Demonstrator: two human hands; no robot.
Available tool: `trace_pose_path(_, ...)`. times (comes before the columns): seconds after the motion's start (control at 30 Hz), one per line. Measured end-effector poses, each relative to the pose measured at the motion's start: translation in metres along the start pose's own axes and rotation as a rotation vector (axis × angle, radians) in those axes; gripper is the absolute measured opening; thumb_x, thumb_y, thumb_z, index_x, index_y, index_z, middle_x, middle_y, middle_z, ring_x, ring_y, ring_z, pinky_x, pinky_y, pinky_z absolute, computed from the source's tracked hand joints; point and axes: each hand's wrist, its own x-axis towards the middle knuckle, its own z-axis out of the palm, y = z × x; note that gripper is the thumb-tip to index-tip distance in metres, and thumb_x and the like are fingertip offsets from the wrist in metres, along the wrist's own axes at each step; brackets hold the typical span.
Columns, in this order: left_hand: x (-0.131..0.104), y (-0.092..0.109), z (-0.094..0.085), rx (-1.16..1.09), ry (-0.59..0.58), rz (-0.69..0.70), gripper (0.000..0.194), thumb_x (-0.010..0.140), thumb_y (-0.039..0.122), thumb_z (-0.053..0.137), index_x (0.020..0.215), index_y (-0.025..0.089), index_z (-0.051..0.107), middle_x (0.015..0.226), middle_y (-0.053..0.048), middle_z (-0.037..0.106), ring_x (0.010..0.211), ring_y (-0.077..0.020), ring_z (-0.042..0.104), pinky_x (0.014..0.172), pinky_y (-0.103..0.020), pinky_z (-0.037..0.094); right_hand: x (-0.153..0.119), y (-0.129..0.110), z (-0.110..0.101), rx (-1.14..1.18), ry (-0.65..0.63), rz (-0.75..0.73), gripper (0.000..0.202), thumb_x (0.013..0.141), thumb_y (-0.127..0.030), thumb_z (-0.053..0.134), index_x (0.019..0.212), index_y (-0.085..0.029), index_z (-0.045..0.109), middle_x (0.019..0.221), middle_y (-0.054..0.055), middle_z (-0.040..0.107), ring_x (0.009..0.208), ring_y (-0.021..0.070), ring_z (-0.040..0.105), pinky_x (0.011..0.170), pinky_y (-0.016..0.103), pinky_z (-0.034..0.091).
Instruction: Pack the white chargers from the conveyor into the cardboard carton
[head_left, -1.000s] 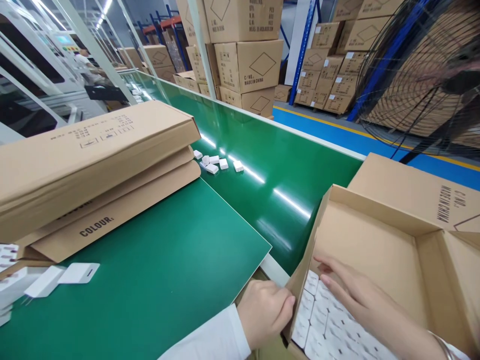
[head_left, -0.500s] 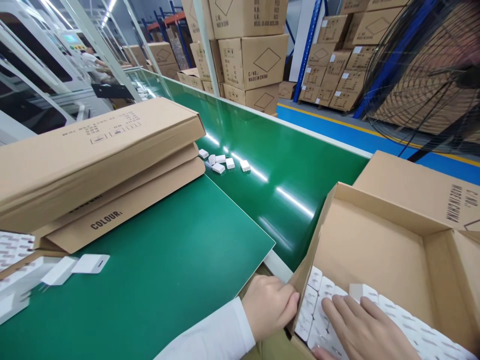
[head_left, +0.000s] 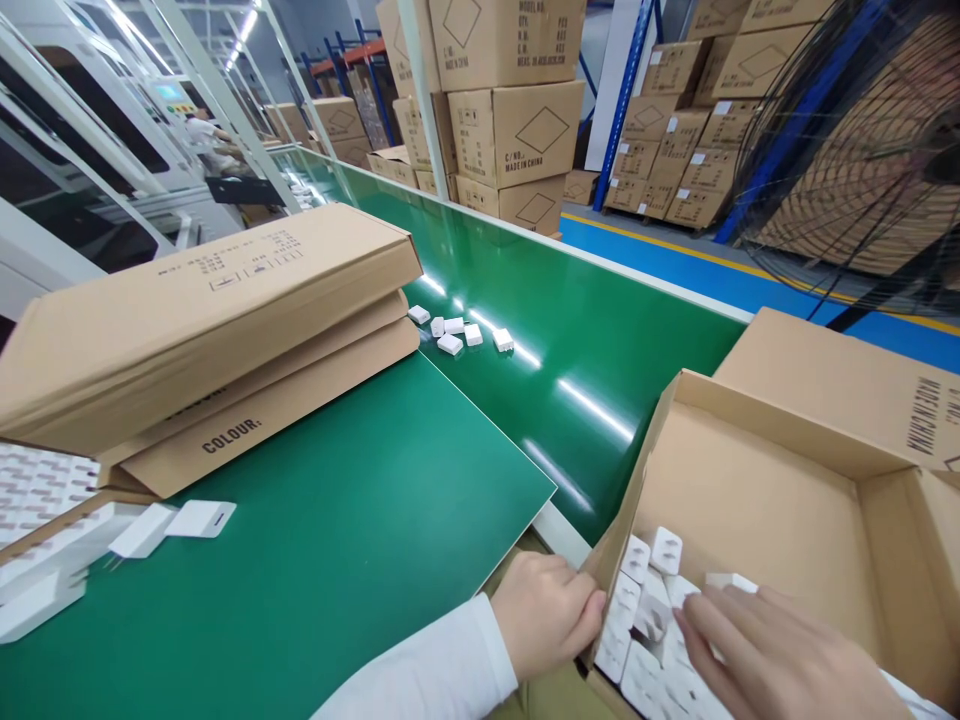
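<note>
L hand (head_left: pixel 551 617) closed on carton (head_left: pixel 757 470) wall. R hand (head_left: pixel 772 645) part-curled over white adapters (head_left: pixel 666 551) inside; can't tell if gripping any. Rec.: brace wall, straighten tilted ones w/ light fingertip pressure.

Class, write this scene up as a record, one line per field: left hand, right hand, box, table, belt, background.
Left hand: closed on the box's left wall
Right hand: at the plugs in the box; its grip is hidden
Box: open, white plugs in its near part, some out of line
Table: stacked cardboard, more white plugs at left
Belt: a loose group of plugs
Background: fan, piled cartons
</note>
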Motion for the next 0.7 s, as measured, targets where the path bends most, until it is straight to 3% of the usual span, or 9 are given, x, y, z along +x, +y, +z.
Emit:
trace_pose_path(0.17,0.0,0.001,0.002,-0.001,0.017,0.004,0.031,0.086,0.023,0.037,0.057,0.018,0.047,0.049,0.0,0.053,0.045,-0.0121,0.049,0.043,-0.026,0.031,-0.002,0.025,0.012,0.043,-0.04,0.336,0.023,0.094,-0.036,0.031,0.092,-0.022,0.05,0.078,0.003,0.06,0.071,0.0191,0.059,0.061,0.032,0.043)
trace_pose_path(0.3,0.0,0.0,0.001,-0.004,0.01,0.013,0.03,0.086,0.022,0.037,0.058,0.018,0.048,0.049,0.0,0.053,0.045,-0.0118,0.049,0.043,-0.025,0.033,0.0,0.033,0.03,0.158,-0.105,0.447,0.033,0.094,-0.041,0.03,0.114,-0.02,0.047,0.097,0.009,0.064,0.086,0.0218,0.062,0.067,0.035,0.05)
trace_pose_path(0.5,0.0,0.0,0.001,0.017,-0.006,0.018,0.03,0.085,0.022,0.037,0.058,0.018,0.05,0.049,0.0,0.054,0.046,-0.0125,0.05,0.043,-0.027,0.032,0.002,0.029,0.031,0.409,-0.332,0.441,0.035,0.095,-0.037,0.032,0.126,-0.026,0.042,0.113,0.005,0.063,0.103,0.0185,0.058,0.082,0.034,0.051)
trace_pose_path(0.7,0.0,0.0,0.002,0.018,0.0,0.016,0.03,0.085,0.023,0.037,0.058,0.018,0.049,0.049,0.0,0.054,0.046,-0.0124,0.05,0.043,-0.027,0.031,-0.002,0.028,0.025,0.345,-0.32,0.358,0.043,0.089,-0.043,0.045,0.129,-0.028,0.04,0.118,0.004,0.06,0.107,0.0194,0.056,0.086,0.034,0.051)
